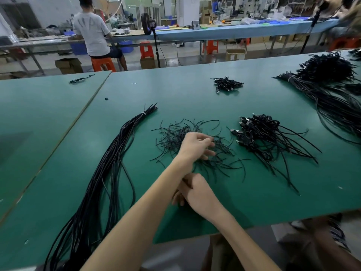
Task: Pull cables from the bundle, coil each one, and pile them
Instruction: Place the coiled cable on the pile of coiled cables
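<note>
Cable stock lies on the green table [195,90] in three places. The bundle [115,157] of long black cables runs down the left side, from its white tie [144,114] at the far end to the near edge. The pile [259,133] of coiled cables sits to the right, and a smaller pile [227,84] sits farther back. Between bundle and pile is a scatter of short black ties [172,139]. The left hand [195,145] reaches over this scatter with fingers loosely bent, tips down among the ties. The right hand [193,190] lies nearer, fingers curled, tucked under the left forearm. Whether either hand has hold of anything cannot be told: the left fingertips are blurred and the right palm is hidden. Each cable is judged light, limp and smooth-jacketed. It bends freely, holds no shape unaided, and will likely spring out of a coil unless bound. Strands in the bundle lie close together and may drag their neighbours. Take hold of a single cable toward the loose near end, away from the white tie, and draw it lengthwise. Pinch a short tie at its middle; it is thin and easily lost among the others.
</note>
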The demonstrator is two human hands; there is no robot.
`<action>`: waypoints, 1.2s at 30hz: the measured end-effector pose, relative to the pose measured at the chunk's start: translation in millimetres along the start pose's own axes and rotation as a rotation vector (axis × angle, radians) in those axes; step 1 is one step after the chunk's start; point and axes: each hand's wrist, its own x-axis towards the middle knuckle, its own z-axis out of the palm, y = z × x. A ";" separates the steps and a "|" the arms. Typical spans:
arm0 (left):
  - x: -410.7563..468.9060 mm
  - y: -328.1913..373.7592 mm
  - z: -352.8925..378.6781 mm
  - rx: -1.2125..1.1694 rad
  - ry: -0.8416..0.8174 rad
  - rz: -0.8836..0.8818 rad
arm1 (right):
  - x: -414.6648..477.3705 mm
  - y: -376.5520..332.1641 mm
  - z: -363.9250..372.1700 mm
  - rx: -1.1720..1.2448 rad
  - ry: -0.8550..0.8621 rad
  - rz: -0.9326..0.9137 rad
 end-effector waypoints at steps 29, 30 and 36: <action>-23.2 -76.7 -183.3 1.251 0.669 -0.161 | 2.4 5.7 -0.4 0.007 0.011 -0.029; -23.2 -75.0 -184.1 1.262 0.647 -0.175 | 2.4 5.9 -0.5 0.007 0.012 -0.027; -23.5 -62.8 -192.6 1.166 0.575 -0.213 | 2.4 5.5 -0.8 0.011 0.018 -0.020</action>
